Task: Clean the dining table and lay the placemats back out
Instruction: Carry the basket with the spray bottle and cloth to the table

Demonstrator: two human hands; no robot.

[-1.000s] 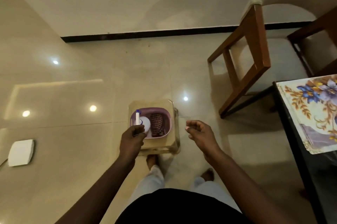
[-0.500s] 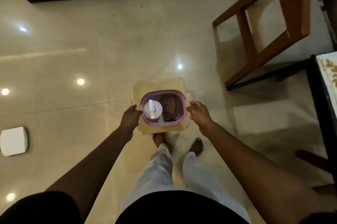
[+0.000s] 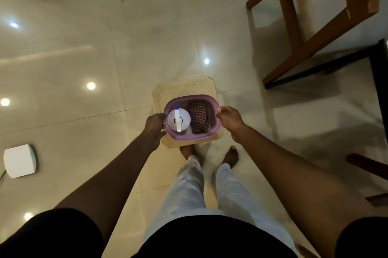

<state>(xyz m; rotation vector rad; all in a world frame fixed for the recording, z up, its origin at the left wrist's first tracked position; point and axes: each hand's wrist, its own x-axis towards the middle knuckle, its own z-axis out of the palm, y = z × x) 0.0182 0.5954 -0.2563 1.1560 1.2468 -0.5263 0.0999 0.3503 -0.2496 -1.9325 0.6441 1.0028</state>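
Dining bench (image 3: 381, 81) shows only as a dark edge at the far right of the view, well apart from the stool (image 3: 184, 90); no placemats are visible on the part seen. Cleaning supplies sit in a lilac plastic basket (image 3: 213, 129) that rests on the beige stool, which stands on the glossy tiled floor (image 3: 84, 58) directly ahead of the person's bare feet.

Inside the basket, on the side left of the stool's centre, a white spray bottle (image 3: 184, 119) stands upright, its white and blue nozzle pointing away from the person. Beside it, touching or nearly so, lies a folded checked cloth (image 3: 197, 118) filling the right half of the basket.

Left hand (image 3: 154, 126) is at the basket's left rim, fingers curled against the wall; the grip appears closed on the rim, though the fingertips are hidden. Right hand (image 3: 230, 119) is at the right rim, fingers bent over its edge in a closed hold.

Beyond the stool to the right stands a wooden chair (image 3: 315, 16). Left of the stool, well apart, a white square device (image 3: 20, 160) lies on the floor.
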